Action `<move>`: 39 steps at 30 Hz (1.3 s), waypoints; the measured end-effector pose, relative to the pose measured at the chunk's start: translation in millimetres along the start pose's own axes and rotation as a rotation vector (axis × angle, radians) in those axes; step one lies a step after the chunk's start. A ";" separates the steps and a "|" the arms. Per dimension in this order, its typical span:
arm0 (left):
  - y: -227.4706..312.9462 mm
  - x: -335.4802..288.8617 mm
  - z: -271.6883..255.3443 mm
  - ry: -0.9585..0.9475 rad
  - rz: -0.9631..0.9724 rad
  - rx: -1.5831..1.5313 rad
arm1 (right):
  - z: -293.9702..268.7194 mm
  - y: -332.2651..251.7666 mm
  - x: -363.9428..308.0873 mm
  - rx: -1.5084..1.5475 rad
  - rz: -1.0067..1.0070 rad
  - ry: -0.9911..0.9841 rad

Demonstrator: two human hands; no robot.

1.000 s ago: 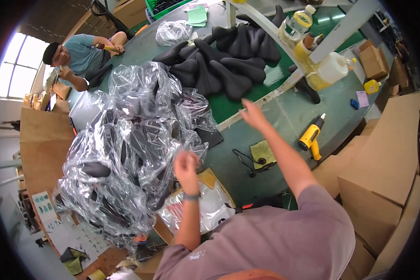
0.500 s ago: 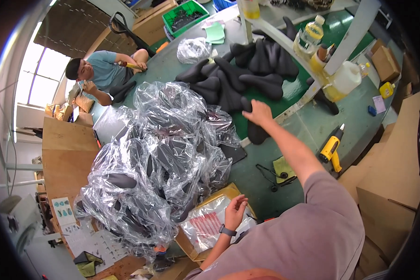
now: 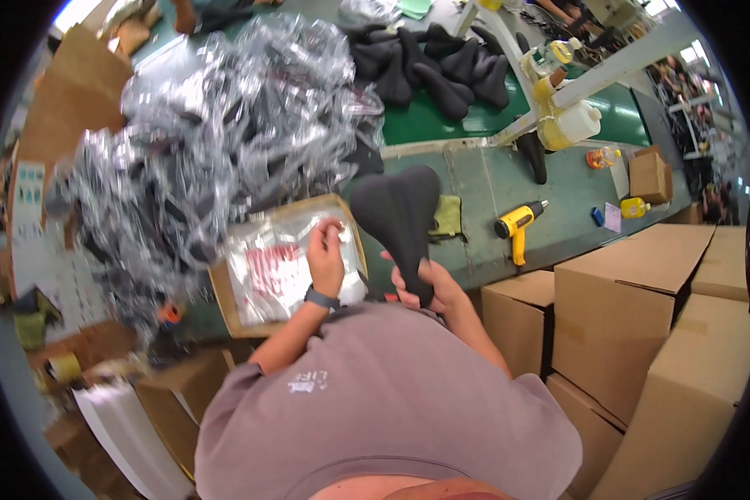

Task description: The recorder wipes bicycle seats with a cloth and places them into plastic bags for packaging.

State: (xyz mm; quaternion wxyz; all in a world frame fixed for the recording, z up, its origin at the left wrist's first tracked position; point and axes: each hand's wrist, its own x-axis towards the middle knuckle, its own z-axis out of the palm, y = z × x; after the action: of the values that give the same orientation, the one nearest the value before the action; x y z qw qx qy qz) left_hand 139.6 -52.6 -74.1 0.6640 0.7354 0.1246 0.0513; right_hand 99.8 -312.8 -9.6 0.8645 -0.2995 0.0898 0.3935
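A black bicycle saddle point(image 3: 396, 208) is in my right hand point(image 3: 443, 292), held by its narrow nose, the wide end pointing away from me over the bench. My left hand point(image 3: 326, 257), with a watch on the wrist, hovers over an open carton point(image 3: 222, 293) of flat clear plastic bags point(image 3: 268, 265) with red print. Its fingers are loosely bent, and nothing shows in them. To the left rises a big heap of saddles wrapped in clear plastic point(image 3: 217, 142). Several bare black saddles point(image 3: 446, 75) lie on the green belt at the back.
A yellow heat gun point(image 3: 518, 223) lies on the bench at the right, near a folded olive cloth point(image 3: 447, 215). Liquid containers point(image 3: 571, 127) stand by a white metal frame point(image 3: 617, 71). Large cardboard boxes point(image 3: 617, 308) are stacked at my right side.
My right hand has drawn back from the saddles at the belt and now holds one in front of me. My view has turned; my left hand is still above the bag carton.
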 end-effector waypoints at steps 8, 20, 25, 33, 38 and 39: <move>109.2 -92.9 -35.4 -0.735 0.955 0.343 | 17.3 91.2 19.5 0.047 0.137 0.023; 9.8 45.1 -171.0 0.187 0.390 0.824 | 111.8 121.3 -39.9 -0.263 0.131 -0.032; -110.6 3.7 -125.7 -0.038 0.102 0.769 | 124.5 130.9 -32.2 -1.046 -0.704 0.421; -245.0 -36.7 -70.7 -0.283 -0.089 0.847 | 122.8 114.8 -47.6 -0.782 -0.180 0.546; -261.9 -47.6 -65.0 -0.081 0.125 0.867 | 101.3 116.3 -54.3 -0.960 -0.632 0.484; -254.3 -55.9 -63.1 -0.123 0.123 0.910 | 102.0 116.0 -55.1 -0.971 -0.625 0.474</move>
State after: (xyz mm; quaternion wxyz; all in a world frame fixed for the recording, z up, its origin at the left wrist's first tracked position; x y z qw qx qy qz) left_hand 41.3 16.3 -313.5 0.2757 0.9598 0.0509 -0.0130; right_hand -30.7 -228.1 42.2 0.6605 -0.7497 -0.0019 0.0408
